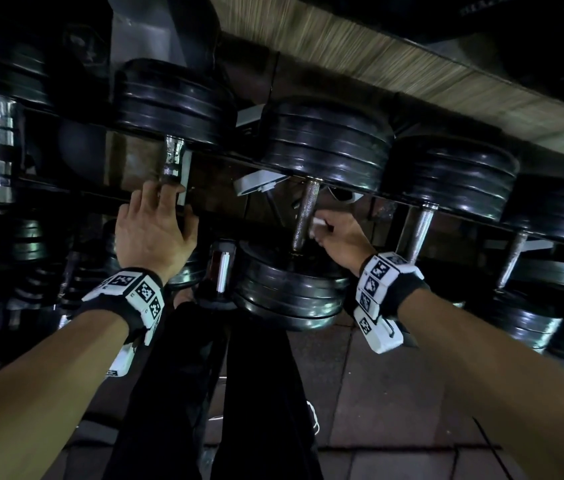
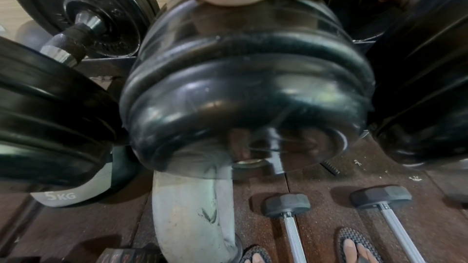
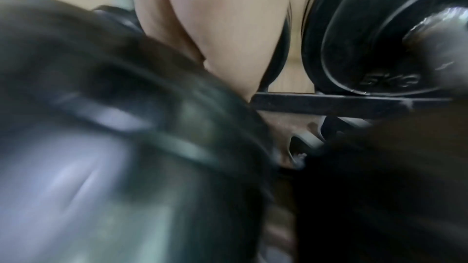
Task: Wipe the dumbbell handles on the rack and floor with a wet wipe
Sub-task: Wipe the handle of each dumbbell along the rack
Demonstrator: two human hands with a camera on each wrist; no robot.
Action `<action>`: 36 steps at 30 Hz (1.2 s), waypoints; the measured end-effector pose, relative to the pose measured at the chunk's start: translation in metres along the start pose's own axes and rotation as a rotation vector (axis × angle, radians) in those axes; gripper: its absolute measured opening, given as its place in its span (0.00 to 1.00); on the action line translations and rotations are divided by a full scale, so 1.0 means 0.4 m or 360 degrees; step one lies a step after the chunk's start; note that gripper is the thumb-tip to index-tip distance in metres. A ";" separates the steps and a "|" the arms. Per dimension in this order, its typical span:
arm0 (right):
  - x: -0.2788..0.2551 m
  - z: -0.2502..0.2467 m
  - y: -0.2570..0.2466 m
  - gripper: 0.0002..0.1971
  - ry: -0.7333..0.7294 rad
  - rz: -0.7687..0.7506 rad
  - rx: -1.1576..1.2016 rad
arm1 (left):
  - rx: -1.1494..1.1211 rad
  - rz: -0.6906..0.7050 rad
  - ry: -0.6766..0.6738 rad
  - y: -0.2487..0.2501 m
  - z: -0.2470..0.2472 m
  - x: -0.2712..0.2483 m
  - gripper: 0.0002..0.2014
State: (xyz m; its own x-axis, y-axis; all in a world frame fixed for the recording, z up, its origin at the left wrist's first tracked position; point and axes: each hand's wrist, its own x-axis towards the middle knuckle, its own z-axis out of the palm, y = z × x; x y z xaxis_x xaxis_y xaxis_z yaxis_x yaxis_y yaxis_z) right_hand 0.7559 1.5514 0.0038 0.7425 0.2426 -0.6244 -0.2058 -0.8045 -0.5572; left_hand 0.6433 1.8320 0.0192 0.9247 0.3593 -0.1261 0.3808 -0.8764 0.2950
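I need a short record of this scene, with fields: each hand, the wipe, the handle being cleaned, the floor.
right hand: pinches the wet wipe against a dumbbell handle
left hand: fingers straight, resting on the rack by another chrome handle
wet wipe: white, small, mostly hidden in the grip
floor: two hex dumbbells lie near the person's sandals

The head camera looks down from above at the rack [image 1: 204,157] of dumbbells, both arms and the floor [image 1: 360,393]. The left wrist camera sits very close behind a black weight [image 2: 243,95], looking down to the floor. The right wrist camera is pressed close to another weight [image 3: 113,147], all blurry.
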 end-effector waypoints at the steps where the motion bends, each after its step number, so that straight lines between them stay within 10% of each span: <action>1: -0.017 -0.004 0.004 0.09 -0.0038 0.0004 -0.0019 | 0.0000 0.0001 0.0000 0.000 0.000 0.001 0.15; 24: -0.039 -0.012 0.003 0.09 -0.0258 0.0057 -0.0215 | -0.0026 -0.0004 0.0021 -0.004 0.003 0.001 0.15; 31: 0.041 -0.017 -0.055 0.09 0.0233 0.0170 0.0496 | -0.0032 -0.0002 0.0025 -0.004 0.003 0.000 0.14; 36: -0.010 0.000 -0.019 0.07 0.0023 0.0001 -0.0058 | -0.0039 -0.0009 0.0003 -0.007 0.006 0.000 0.15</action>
State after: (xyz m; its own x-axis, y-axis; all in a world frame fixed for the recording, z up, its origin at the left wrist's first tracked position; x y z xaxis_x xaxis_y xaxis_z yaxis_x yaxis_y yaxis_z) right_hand 0.7545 1.5565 0.0103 0.7515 0.2343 -0.6168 -0.1833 -0.8239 -0.5363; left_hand 0.6422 1.8336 0.0160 0.9224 0.3651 -0.1260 0.3862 -0.8662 0.3172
